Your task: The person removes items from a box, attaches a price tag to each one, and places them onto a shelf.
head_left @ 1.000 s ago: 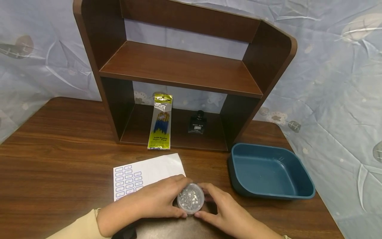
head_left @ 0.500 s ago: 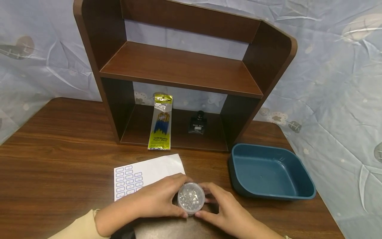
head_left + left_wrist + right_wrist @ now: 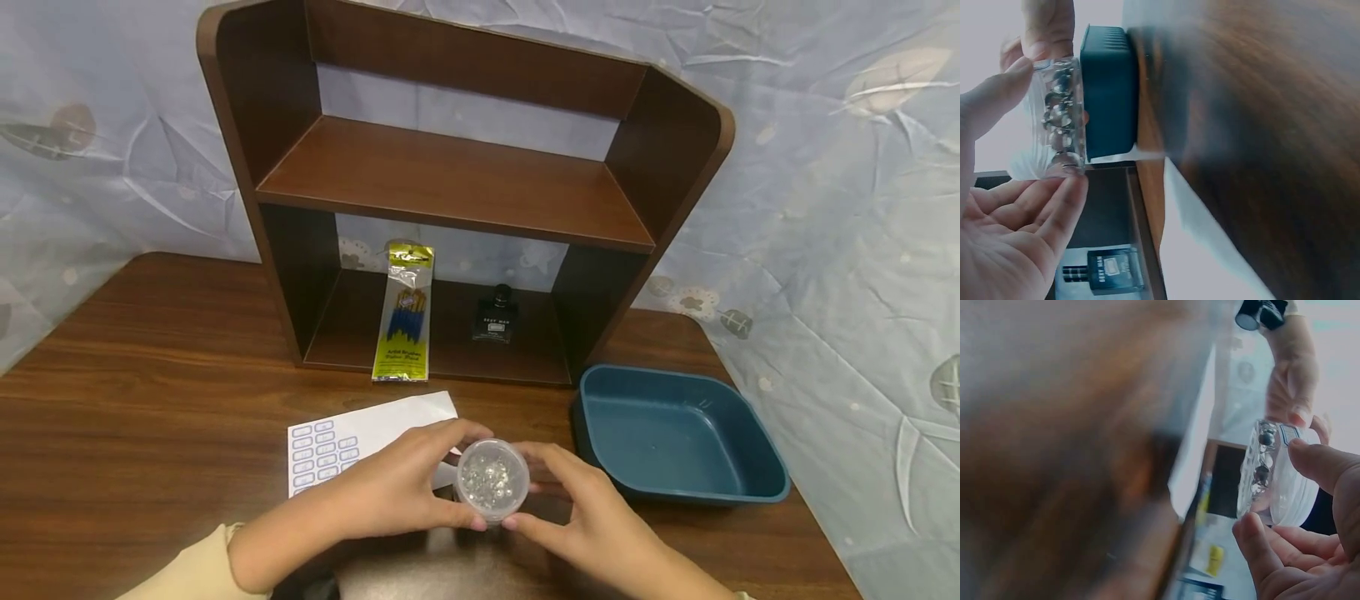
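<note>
Both hands hold a small round clear jar (image 3: 492, 481) of shiny silvery pieces, raised above the tabletop. My left hand (image 3: 408, 483) grips its left side between thumb and fingers. From the other side my right hand (image 3: 585, 504) grips it the same way, the two thumbs close together at the near edge. A blue-edged sticker (image 3: 1289, 434) shows on the jar's side in the right wrist view. Beneath and behind my left hand lies a white sheet (image 3: 405, 421) with rows of blue-edged labels, partly covered by that hand.
A brown shelf unit (image 3: 457, 179) stands at the back of the wooden table (image 3: 150, 400). On its lower level are a packet of artist brushes (image 3: 405, 312), leaning, and a dark perfume bottle (image 3: 495, 317). A deep teal tray (image 3: 678, 433) sits to the right.
Both hands have lifted the jar off the table, so it looks larger and slightly farther right and up. The head view has tilted slightly.
</note>
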`<state>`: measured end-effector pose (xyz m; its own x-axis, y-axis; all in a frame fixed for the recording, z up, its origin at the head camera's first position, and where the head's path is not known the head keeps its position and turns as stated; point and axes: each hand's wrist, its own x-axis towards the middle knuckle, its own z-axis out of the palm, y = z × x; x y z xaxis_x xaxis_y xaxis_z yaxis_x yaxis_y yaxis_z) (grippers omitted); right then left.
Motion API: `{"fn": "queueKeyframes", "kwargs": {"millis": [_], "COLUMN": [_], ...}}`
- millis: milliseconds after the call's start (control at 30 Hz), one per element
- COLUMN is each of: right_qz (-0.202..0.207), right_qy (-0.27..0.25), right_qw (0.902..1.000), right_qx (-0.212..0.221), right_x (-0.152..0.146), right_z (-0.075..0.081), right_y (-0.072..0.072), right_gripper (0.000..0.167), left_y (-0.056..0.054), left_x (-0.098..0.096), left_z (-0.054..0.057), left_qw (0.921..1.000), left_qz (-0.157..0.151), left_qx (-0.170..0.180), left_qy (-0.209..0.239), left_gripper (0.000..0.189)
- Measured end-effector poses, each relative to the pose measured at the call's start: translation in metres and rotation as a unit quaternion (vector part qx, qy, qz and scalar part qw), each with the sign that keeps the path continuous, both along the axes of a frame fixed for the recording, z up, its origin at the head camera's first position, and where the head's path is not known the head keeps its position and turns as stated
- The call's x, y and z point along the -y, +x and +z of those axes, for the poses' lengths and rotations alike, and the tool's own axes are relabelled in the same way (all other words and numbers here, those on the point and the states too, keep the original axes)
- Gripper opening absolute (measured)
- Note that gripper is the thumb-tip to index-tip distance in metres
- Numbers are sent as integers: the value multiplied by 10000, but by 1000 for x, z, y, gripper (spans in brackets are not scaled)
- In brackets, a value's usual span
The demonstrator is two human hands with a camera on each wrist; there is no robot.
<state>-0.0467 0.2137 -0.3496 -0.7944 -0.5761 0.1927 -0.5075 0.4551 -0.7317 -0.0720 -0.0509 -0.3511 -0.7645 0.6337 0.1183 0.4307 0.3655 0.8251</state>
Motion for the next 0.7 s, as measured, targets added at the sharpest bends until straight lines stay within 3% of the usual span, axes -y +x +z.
{"fn": "queueKeyframes", "kwargs": {"millis": [100, 367, 700], "right_qz": [-24, 10, -170], "right_qy": [-34, -102, 68], "right_qw": [9998, 9986, 9979], "right_qx": [-179, -513, -616], "right_x": [0, -1, 2], "right_z": [12, 48, 78], "right_y": [-1, -7, -19], "right_gripper": [56, 59, 59], "left_y": [-1, -3, -11], "left_x": [1, 1, 5], "left_z": [7, 36, 61], "left_qw": [9996, 9951, 9929], "left_qz": [25, 205, 449], "left_qx": [-79, -748, -607], "left_qy": [264, 617, 919], "left_gripper": [73, 74, 75]}}
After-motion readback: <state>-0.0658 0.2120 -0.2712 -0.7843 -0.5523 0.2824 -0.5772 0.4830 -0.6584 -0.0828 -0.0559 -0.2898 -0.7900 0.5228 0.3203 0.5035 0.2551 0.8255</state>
